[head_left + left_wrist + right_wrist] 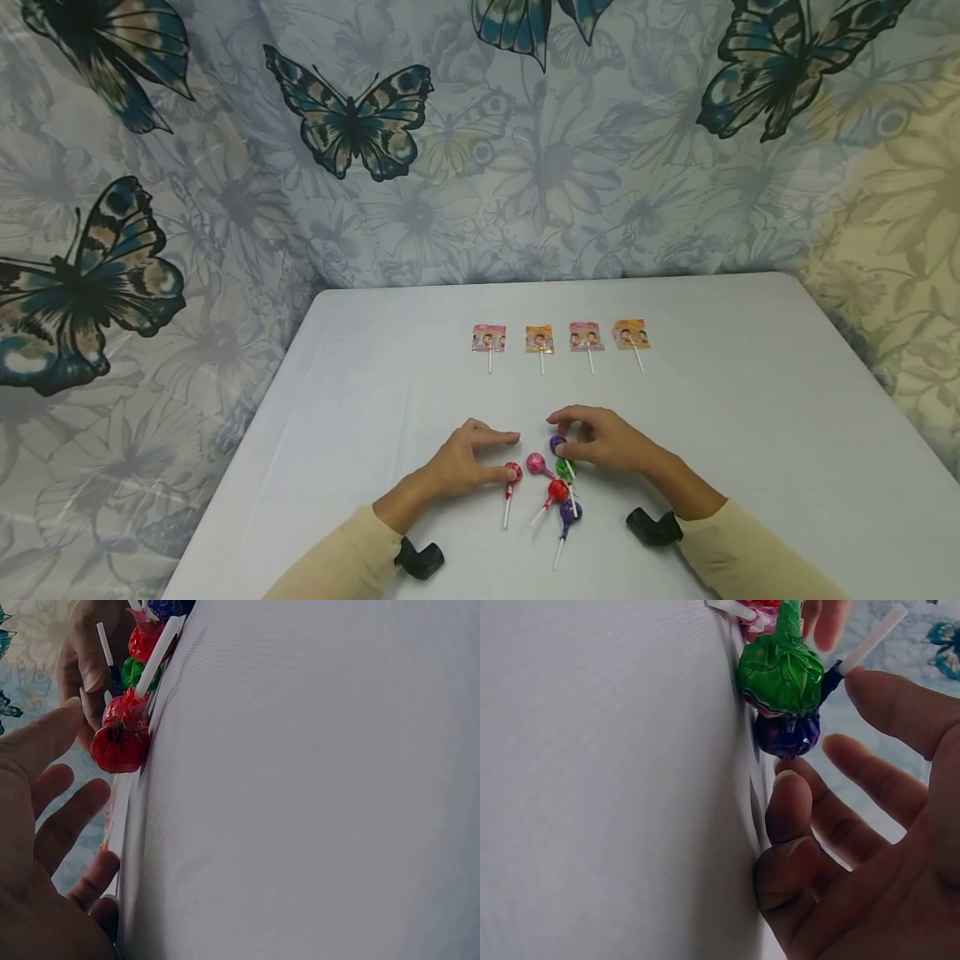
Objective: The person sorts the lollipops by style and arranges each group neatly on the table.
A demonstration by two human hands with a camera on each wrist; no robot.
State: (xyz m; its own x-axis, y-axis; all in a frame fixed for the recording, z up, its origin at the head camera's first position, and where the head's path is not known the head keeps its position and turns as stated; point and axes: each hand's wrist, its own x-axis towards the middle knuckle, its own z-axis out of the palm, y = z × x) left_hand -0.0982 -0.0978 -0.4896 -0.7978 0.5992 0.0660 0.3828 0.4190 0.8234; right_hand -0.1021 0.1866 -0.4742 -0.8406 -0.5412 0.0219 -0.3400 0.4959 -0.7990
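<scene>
My left hand (467,458) is spread over the table, its thumb tip at a red lollipop (513,473) with a white stick. In the left wrist view that lollipop (120,742) lies beside the fingers, not enclosed by them. My right hand (611,440) reaches round a purple lollipop (557,444), thumb on the near side and fingers beyond. In the right wrist view this purple lollipop (787,735) tilts with its stick up, behind a green lollipop (780,675). A pink lollipop (536,463), another red one (557,490) and another purple one (571,511) lie close together between the hands.
Several flat-wrapped lollipops stand in a row at the back, among them a pink packet (489,337) and an orange packet (632,333). The white-covered table (375,375) meets a butterfly-print cloth (525,208) behind. Black wrist mounts (654,527) are on both sleeves.
</scene>
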